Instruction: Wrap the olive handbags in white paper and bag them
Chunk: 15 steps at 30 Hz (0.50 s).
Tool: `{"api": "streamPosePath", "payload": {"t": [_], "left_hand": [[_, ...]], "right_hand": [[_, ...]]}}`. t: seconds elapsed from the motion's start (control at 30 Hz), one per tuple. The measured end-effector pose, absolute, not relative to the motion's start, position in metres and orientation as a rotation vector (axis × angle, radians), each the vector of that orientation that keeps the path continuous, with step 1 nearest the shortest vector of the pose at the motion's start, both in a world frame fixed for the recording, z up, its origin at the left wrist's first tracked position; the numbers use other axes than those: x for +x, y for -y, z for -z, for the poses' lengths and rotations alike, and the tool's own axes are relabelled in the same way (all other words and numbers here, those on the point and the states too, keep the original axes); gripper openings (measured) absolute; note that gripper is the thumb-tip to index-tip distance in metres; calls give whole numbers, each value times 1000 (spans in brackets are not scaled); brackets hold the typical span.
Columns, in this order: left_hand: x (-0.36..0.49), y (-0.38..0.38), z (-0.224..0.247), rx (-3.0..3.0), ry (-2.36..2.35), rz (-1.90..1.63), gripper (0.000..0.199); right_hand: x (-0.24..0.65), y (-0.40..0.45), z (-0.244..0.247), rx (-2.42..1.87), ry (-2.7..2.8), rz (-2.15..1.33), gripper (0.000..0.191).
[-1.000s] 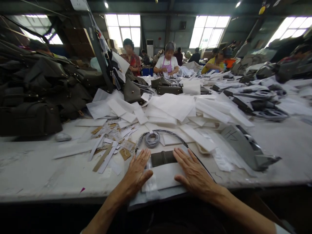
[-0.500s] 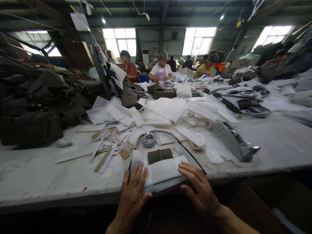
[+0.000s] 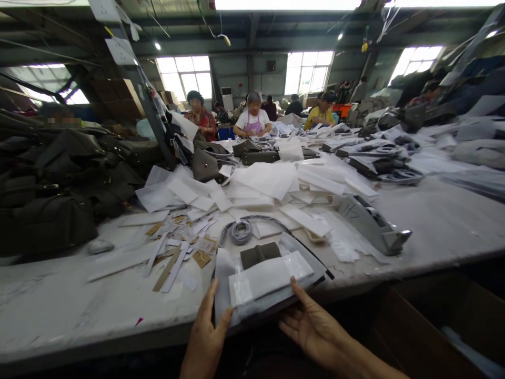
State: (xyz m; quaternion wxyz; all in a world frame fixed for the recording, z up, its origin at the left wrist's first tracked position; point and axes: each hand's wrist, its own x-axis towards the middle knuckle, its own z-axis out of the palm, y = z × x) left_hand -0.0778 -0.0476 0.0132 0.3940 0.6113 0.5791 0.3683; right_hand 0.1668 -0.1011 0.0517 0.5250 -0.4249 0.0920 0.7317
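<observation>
A bag [image 3: 298, 243] wrapped in white sheeting lies at the table's front edge, its dark strap arched behind it. On top sit a white foam packet [image 3: 272, 276] fixed with clear tape and a small dark olive roll [image 3: 259, 255]. My left hand [image 3: 209, 326] is at the bag's left front corner, thumb and fingers apart on either side of it. My right hand [image 3: 310, 323] has its thumb on the front edge of the packet and its fingers below the bag's edge, spread apart. A coil of wrapped cord [image 3: 240, 232] rests inside the strap's arch.
A grey tape dispenser [image 3: 371, 223] stands at right. Paper tags and strips [image 3: 173, 266] lie at left, white foam sheets [image 3: 260, 181] behind. Dark bags [image 3: 51, 210] are heaped far left. Several people work across the table. A cardboard box [image 3: 426, 321] is below at right.
Both hands have moved off the top of the packet to the bag's front edge and corner. The right hand has turned palm inward, fingers lower. The camera view has shifted slightly.
</observation>
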Motion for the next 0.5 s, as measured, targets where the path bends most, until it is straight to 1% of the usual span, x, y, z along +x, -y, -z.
{"api": "streamPosePath", "payload": {"t": [0.1, 0.2, 0.3, 0.37, 0.43, 0.5], "left_hand": [[-74, 57, -25, 1440, -1310, -873, 66], [-73, 65, -29, 1329, -1133, -820, 62], [-76, 62, -18, 1172, -1116, -943, 62], [-79, 54, -8, 1048, -1150, -1047, 67], [-80, 45, -2, 876, -1166, -1110, 70], [-76, 39, -3, 668, -1107, -1112, 63]], "right_hand": [[155, 92, -60, -1079, -305, -1684, 64], [151, 90, -62, -1187, -339, -1597, 56], [156, 92, -61, -1263, -299, -1515, 47], [164, 95, -61, -1264, -244, -1469, 45], [171, 96, -61, -1228, -195, -1428, 48], [176, 98, -63, -1173, -157, -1389, 52]]}}
